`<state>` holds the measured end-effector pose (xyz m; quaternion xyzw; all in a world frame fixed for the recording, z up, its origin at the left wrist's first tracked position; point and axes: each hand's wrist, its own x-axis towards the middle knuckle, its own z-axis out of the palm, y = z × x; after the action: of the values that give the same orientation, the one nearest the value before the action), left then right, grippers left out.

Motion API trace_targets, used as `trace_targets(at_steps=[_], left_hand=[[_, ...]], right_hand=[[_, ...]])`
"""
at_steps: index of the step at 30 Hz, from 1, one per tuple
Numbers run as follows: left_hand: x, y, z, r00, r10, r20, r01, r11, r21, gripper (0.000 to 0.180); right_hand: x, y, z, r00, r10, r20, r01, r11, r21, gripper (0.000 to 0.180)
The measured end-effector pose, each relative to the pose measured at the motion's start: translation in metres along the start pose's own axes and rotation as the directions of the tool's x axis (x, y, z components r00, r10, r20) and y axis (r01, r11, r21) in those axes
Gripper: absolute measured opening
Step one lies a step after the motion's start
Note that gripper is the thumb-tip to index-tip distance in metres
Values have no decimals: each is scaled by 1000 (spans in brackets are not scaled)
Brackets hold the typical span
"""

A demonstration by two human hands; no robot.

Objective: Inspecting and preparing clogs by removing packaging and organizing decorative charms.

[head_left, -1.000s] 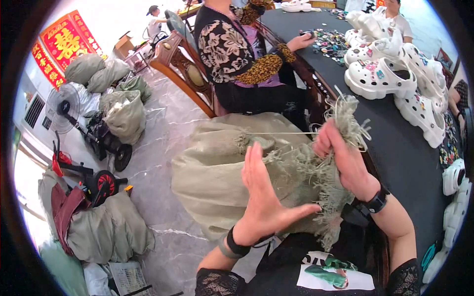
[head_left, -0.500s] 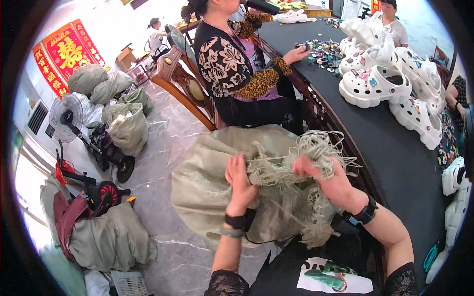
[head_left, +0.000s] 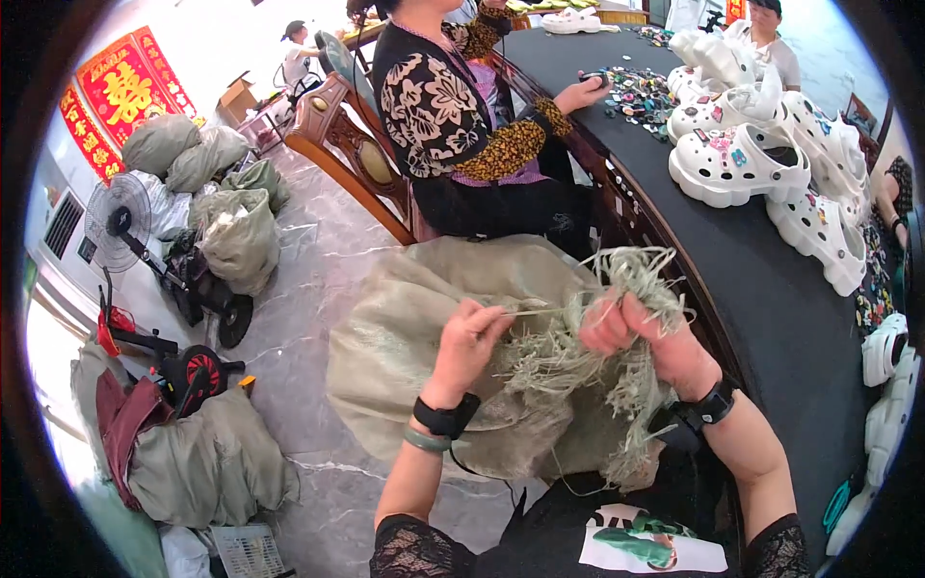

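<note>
A bulging grey-green woven sack (head_left: pixel 414 356) stands in front of me, its mouth edge frayed into a tangle of loose strands (head_left: pixel 549 361). My left hand (head_left: pixel 465 352) is closed, pinching a thin strand between thumb and fingertips. That strand runs taut toward the right hand. My right hand (head_left: pixel 660 342) is closed around the bunched, frayed mouth of the sack, and strands stick out above and below the fist. More frayed edge hangs beneath it toward my lap. What is inside the sack is hidden.
Right of the sack curves a dark-topped table (head_left: pixel 713 260) with white clogs (head_left: pixel 737 164) and small colourful charms (head_left: pixel 636 96). Ahead, a person (head_left: pixel 462 125) sits on a wooden chair (head_left: pixel 352 159). Stuffed sacks (head_left: pixel 212 462), an exercise bike (head_left: pixel 198 376) and a fan (head_left: pixel 120 222) stand left.
My left hand has drawn slightly down and left from the frayed bunch, pulling a single strand taut. The right hand keeps its grip, shifted slightly right. The view has moved slightly.
</note>
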<state>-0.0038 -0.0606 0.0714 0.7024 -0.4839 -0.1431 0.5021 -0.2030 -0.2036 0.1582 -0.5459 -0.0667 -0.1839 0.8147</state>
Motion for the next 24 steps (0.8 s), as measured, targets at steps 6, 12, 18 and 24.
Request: trace_targets(at_steps=[6,12,18,24], left_hand=[[12,-54,-20,967,203,-155,-180,972,153,14],[10,-82,9,947,-309,-82,190,750,-634,20],[6,-93,54,937,-331,114,340,781,-525,31],[-7,-85,51,833,-360,421,509,796,-326,73]], right_hand=[[15,2,-10,945,-31,-327,110,968,225,35],[36,65,-20,858,27,-512,-107,986,-128,21],[42,151,-23,920,163,-358,-269,924,-271,31],[47,161,-54,960,266,-83,-247,672,-698,52]])
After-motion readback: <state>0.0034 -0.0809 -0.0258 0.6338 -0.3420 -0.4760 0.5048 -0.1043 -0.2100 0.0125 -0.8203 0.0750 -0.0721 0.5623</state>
